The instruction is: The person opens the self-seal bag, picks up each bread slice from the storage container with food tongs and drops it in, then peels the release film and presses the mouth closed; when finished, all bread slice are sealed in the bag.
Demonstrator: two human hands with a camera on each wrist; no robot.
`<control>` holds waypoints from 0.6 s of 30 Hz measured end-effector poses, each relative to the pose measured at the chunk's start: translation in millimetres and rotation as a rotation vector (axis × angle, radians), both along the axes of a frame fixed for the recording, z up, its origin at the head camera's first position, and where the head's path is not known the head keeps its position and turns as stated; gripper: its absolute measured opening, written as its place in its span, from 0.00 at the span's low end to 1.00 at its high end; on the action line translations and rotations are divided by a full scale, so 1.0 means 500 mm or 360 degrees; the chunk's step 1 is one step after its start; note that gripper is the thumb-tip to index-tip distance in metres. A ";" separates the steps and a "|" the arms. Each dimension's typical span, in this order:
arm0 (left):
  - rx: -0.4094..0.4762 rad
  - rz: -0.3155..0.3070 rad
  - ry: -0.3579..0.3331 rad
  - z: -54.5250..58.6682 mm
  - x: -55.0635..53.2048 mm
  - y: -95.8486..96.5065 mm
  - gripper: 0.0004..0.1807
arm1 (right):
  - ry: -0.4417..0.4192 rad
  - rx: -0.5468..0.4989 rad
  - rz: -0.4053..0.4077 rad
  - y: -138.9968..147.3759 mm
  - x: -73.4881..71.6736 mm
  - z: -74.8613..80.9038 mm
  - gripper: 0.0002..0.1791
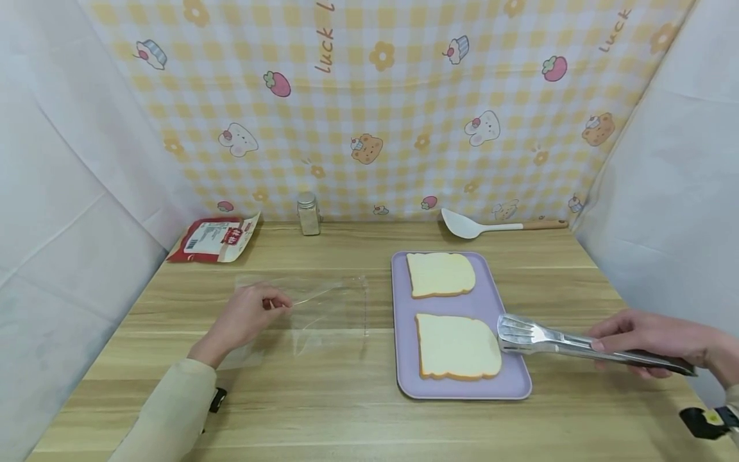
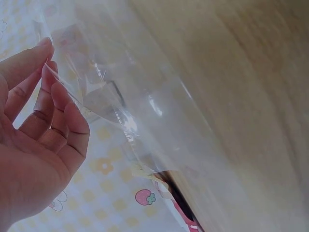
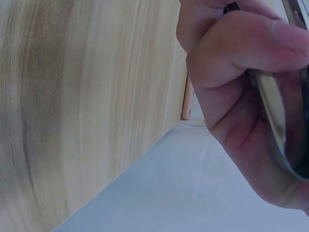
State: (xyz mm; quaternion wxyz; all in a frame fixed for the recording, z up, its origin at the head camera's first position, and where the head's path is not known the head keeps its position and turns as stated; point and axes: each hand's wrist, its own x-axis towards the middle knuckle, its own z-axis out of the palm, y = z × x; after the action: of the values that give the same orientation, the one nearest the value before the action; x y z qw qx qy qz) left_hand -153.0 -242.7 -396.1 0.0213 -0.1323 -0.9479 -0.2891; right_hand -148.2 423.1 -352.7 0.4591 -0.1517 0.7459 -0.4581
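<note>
Between thumb and fingertips my left hand point(image 1: 245, 317) pinches the edge of a clear plastic bag point(image 1: 331, 314), which hangs over the table left of the tray. The left wrist view shows the thin, creased film point(image 2: 149, 106) at the fingertips. My right hand point(image 1: 658, 338) grips metal tongs point(image 1: 560, 342) by their dark handles; the right wrist view shows the fingers around the handles point(image 3: 273, 106). The tongs' head lies at the right edge of the nearer bread slice point(image 1: 458, 346). Another bread slice point(image 1: 441, 274) lies behind it on the purple tray point(image 1: 406, 369).
A red and white food packet point(image 1: 215, 239) lies at the back left. Beside it stands a small glass jar point(image 1: 308, 215). At the back right lies a white spatula point(image 1: 462, 224) with a wooden handle. A patterned curtain point(image 1: 346, 109) hangs behind the wooden table point(image 1: 323, 417).
</note>
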 end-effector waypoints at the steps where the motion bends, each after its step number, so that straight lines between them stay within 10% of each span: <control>1: 0.0002 0.0001 -0.0001 0.000 0.000 0.000 0.02 | -0.0013 -0.0010 0.0011 -0.003 -0.001 0.001 0.20; 18: 0.0006 0.0009 -0.0007 0.000 0.003 0.002 0.02 | -0.0162 -0.0136 0.0047 -0.047 -0.030 -0.015 0.18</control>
State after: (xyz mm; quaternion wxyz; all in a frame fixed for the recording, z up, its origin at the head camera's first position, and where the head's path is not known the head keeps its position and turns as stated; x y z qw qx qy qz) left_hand -151.8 -241.5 -396.1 0.0204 -0.1288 -0.9478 -0.2910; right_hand -163.4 399.5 -360.1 0.4963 -0.1588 0.6991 -0.4896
